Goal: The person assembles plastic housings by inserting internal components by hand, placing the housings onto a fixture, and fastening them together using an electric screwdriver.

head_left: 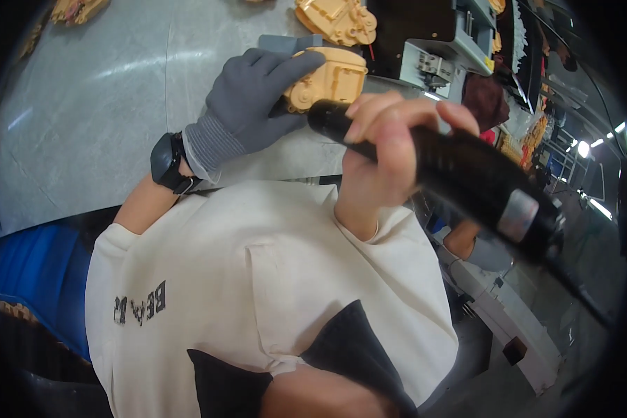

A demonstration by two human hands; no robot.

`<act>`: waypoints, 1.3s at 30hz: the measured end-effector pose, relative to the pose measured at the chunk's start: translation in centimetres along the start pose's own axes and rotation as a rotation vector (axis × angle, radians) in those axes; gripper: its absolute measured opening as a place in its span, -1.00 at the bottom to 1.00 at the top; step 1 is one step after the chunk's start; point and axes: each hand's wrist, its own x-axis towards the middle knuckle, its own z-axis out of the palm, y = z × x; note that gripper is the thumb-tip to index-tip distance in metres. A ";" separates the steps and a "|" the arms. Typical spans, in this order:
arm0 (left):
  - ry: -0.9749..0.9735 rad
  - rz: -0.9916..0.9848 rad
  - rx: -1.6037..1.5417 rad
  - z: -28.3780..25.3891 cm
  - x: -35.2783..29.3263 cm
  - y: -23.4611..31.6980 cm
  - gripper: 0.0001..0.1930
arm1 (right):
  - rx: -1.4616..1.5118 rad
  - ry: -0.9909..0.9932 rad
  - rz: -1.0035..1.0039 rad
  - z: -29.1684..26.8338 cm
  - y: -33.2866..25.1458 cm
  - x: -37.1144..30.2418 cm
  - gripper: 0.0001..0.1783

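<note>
My left hand (pixel 251 97), in a grey knit glove, grips a tan moulded plastic housing (pixel 338 73) at the table's right part. Its fingers lie over the housing's left side. My right hand (pixel 390 136), bare, is wrapped round a black corded electric screwdriver (pixel 467 174). The tool slants across the right of the view, with its narrow end beside the housing's lower edge and its cord trailing to the lower right. Whether the tool's tip touches the housing, I cannot tell. Just behind the housing shows a flat grey block (pixel 282 43).
Another tan housing (pixel 334 21) lies at the back, with more tan parts (pixel 76 10) at the far left of the grey table (pixel 118 132). A metal device (pixel 435 63) stands at the back right. Below left is a blue bin (pixel 38 279). A co-worker's arm (pixel 463 238) shows at right.
</note>
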 end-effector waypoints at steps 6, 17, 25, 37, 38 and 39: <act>-0.088 -0.048 0.014 -0.4 0.2 0.7 -0.30 | 0.241 0.558 -0.195 -10.1 -3.8 1.3 -0.48; -0.235 -0.103 -0.014 -1.0 1.0 0.9 -0.27 | -0.064 0.477 -0.145 -12.0 0.0 7.3 -0.50; -0.192 -0.245 -0.006 -0.6 0.6 0.5 -0.14 | 0.283 0.086 -0.224 -5.8 -2.4 2.1 -0.39; -0.070 -0.093 -0.039 -0.6 0.4 -0.2 -0.19 | 0.025 0.066 -0.121 0.4 0.3 6.3 -0.46; -0.065 -0.097 -0.039 -0.7 0.5 -0.1 -0.19 | 0.026 0.060 -0.119 0.4 0.4 6.4 -0.46; -0.072 -0.098 -0.048 -0.7 0.6 0.0 -0.19 | 0.030 0.067 -0.105 0.3 0.6 6.5 -0.46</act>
